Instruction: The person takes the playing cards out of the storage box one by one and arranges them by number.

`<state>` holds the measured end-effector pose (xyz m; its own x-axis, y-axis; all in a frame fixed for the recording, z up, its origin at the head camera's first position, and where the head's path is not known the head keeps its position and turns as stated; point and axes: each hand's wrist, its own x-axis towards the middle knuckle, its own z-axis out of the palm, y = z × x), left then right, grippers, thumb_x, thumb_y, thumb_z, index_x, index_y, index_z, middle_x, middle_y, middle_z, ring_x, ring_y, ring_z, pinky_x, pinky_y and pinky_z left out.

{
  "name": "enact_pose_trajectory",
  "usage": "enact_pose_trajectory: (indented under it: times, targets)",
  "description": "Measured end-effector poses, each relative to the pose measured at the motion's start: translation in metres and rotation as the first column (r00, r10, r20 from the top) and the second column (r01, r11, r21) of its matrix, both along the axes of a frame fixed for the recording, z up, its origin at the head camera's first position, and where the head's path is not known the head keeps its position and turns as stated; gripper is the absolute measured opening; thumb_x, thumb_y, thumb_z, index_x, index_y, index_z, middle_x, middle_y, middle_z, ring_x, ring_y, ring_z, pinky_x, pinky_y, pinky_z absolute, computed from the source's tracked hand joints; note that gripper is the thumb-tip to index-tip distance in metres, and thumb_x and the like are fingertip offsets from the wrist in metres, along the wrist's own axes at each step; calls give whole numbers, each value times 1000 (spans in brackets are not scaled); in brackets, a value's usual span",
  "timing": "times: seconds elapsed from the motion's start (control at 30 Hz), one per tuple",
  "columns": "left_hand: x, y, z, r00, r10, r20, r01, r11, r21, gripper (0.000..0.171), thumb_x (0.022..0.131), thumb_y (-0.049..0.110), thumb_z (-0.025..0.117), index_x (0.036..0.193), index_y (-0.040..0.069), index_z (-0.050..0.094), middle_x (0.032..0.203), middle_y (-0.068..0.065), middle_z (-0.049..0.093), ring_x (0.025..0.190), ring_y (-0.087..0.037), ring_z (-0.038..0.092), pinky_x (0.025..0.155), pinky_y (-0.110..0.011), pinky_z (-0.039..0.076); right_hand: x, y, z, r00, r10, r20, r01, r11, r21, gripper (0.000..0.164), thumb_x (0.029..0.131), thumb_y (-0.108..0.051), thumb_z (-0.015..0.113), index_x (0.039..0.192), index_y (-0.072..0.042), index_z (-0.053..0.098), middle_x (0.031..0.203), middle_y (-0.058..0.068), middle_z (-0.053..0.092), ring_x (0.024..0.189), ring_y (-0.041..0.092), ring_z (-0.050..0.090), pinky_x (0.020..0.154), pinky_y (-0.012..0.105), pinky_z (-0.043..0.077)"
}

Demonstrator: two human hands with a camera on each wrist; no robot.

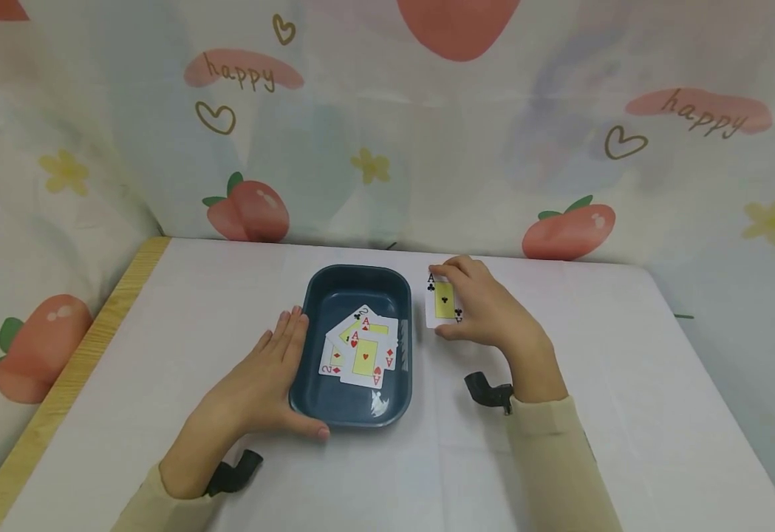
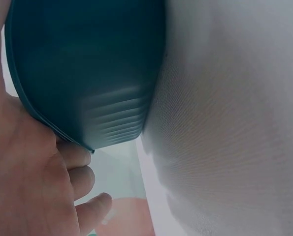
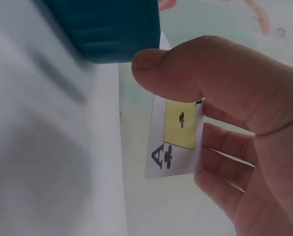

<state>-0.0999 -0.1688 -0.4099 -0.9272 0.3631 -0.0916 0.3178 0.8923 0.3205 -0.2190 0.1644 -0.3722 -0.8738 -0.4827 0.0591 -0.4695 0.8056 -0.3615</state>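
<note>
Just right of the tray, my right hand (image 1: 490, 307) grips an ace of clubs playing card (image 1: 443, 299) by its edges, thumb at the near edge and fingers at the far one. The right wrist view shows the card's face above the table. My left hand (image 1: 264, 384) rests along the left side of the dark blue tray (image 1: 359, 284), fingers extended at the rim and thumb stretched past the near left corner. Several cards overlap face up in the tray: the ace of hearts (image 1: 366, 366) on top, partly covering the ace of diamonds, two of diamonds and two of clubs.
A white cloth (image 1: 440, 480) covers the table, with a wooden edge (image 1: 88, 369) bare along the left. A patterned curtain (image 1: 440, 148) with peaches and lettering hangs behind the table. Black wrist-worn cameras (image 1: 488, 390) sit beneath both wrists.
</note>
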Motion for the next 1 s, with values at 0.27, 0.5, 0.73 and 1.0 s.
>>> enact_pose_trajectory:
  times: [0.27,0.5,0.73,1.0]
  targets:
    - [0,0,0,1000,-1,2,1,1000,-8,157,48,87,75,159,1,6,168,-15,-1,155,-34,1,121,-55,17,-9,4,-14,1000,13,17,-12,1000,-18,87,70,-27,89,145,-12,49,143,7,44,130,27,39,107,48,44]
    - [0,1,1,1000,5,14,-5,1000,-11,156,48,86,75,159,1,6,168,-16,-1,155,-34,0,121,-55,16,-13,1,-24,1000,-5,24,6,1000,-24,87,71,-29,88,146,-12,49,142,9,44,131,29,39,109,50,42]
    - [0,1,1,1000,2,14,-2,1000,-9,156,49,86,75,159,1,5,168,-16,-1,155,-34,0,121,-56,17,-17,1,-34,998,-37,45,38,999,-11,88,72,-27,89,147,-11,47,142,10,44,132,29,37,110,49,41]
    - [1,1,2,1000,2,15,-2,1000,-3,156,49,86,75,159,1,4,168,-16,-2,155,-34,-1,121,-55,17,-21,2,-45,996,-53,75,52,998,21,88,73,-28,89,148,-11,47,141,10,44,130,29,38,110,48,42]
